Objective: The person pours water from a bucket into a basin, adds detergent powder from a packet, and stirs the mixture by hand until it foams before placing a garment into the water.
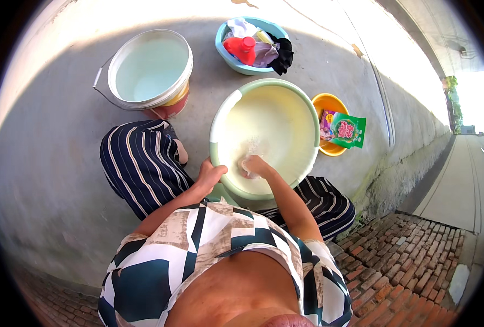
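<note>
A large pale green and white plastic basin (pixel 313 110) is before me between my knees, with shallow, cloudy water in its bottom. My left hand (pixel 210 173) grips its near left rim, thumb over the edge. Inside, my right hand (pixel 256 165) reaches down into the water near the close side. White suds (pixel 253 144) float just beyond its fingers. The fingertips are partly under foam and water, so I cannot tell whether they hold anything.
A white bucket (pixel 178 104) of water stands at the far left, handle hanging outward. Beyond the basin, a light blue tub (pixel 242 68) holds clothes and a red bottle (pixel 242 50). At right, a green detergent packet (pixel 346 128) lies across an orange bowl (pixel 331 150). A wall (pixel 405 171) runs farther right.
</note>
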A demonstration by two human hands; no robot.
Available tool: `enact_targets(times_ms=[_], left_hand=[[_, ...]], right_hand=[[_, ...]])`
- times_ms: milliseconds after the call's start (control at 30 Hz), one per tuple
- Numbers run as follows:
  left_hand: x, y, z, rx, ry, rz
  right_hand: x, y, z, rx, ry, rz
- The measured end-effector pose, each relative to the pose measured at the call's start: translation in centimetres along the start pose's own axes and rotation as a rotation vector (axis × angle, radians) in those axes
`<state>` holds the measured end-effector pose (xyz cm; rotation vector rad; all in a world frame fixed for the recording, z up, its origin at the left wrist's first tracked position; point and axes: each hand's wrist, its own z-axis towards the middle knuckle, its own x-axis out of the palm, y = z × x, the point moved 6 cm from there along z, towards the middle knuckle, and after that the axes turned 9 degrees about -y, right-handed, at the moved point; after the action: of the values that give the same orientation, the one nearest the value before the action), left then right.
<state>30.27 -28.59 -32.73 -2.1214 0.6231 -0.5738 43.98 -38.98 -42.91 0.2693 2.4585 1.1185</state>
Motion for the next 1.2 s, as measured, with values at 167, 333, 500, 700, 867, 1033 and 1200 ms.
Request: enact_targets(times_ms=[167,333,500,700,867,1033,1200], left_hand=[[0.7,0.3,-1.7,-0.239,0.025,-0.1],[1.3,0.3,-1.9,-0.19,-0.013,-0.104],[0.9,0.1,-2.5,-0.073,-0.058,0.013],[-0.2,1.5,-2.7,-0.109,-0.115,-0.165],[-1.9,1.9,-2.0,-0.063,-0.155,-0.171],[-1.6,1.6,-1.3,-0.068,-0.068,-0.119],[-2.1,1.0,-1.3,-0.02,-0.072,-0.122]], right_hand=[[1.6,11.9,0.6,-0.056,0.108,0.686],[-1.6,18.5,1.6,-0.245,-0.107,0.256],[-8.8,20.7,2.6,-0.101,-0.435,0.565],[-16.5,12.8,4.3,0.155,-0.662,0.982],[-15.5,4.6,1.2,0.254,-0.897,1.252],[-11.8,-1.3,-0.1,0.253,-1.113,0.835],[-4.9,1.8,1.8,0.178,-0.539,0.391]])
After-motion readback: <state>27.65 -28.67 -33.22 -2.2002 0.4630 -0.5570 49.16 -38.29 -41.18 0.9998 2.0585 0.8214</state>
